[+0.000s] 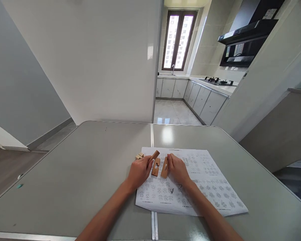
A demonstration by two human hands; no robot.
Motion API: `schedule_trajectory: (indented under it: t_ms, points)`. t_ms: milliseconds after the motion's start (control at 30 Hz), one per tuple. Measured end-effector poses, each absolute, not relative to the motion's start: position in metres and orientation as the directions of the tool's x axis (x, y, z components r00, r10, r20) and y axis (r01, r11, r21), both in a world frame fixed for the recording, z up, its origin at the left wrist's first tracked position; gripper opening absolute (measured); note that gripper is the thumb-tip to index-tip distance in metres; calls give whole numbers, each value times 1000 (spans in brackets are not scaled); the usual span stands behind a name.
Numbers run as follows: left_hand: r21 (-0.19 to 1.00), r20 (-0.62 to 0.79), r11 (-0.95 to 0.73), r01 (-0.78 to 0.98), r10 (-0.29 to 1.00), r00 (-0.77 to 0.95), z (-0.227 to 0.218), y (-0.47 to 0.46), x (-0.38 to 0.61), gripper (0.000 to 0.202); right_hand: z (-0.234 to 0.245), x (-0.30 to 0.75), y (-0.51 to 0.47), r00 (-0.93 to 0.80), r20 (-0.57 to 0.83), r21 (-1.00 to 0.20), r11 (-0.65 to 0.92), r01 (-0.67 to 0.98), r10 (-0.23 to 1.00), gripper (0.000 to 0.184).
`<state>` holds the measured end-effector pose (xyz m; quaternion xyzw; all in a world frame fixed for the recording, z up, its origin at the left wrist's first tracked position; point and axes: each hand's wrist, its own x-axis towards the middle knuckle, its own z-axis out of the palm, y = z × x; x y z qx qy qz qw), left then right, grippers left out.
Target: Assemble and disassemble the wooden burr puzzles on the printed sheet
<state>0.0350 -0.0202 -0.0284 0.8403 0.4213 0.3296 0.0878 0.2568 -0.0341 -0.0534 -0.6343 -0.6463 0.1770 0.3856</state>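
Observation:
My left hand is closed on a notched wooden puzzle bar that sticks up and to the right from its fingers. My right hand is closed on another wooden bar, held on edge against the paper. Between the two hands a third notched wooden bar lies flat on a printed instruction sheet. A few more pale wooden pieces lie just left of the sheet's top corner, beyond my left hand.
The sheet lies on a grey table with a seam down its middle. Beyond it are a white wall, a kitchen doorway with cabinets, a stove and a window.

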Motion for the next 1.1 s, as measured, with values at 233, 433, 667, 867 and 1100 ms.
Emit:
schedule_trajectory:
  t_ms: [233,433,667,867,1100]
  points:
    - [354,485,-653,670,741,465,-26,-25,41,24,-61,250,-34,69,292,-462,78,884,954,46]
    - [282,501,-651,705,726,471,-25,-26,42,16,-65,247,-32,61,278,-328,35,944,959,42]
    - [224,504,-621,751,733,456,-28,-25,42,14,-63,246,-33,53,288,-354,55,934,956,40]
    - [221,521,-566,795,757,395,-30,-25,43,11,-63,247,-33,56,283,-363,53,930,958,38]
    - [221,515,-541,811,771,374,-32,-25,42,11,-63,248,-34,43,273,-400,73,914,961,33]
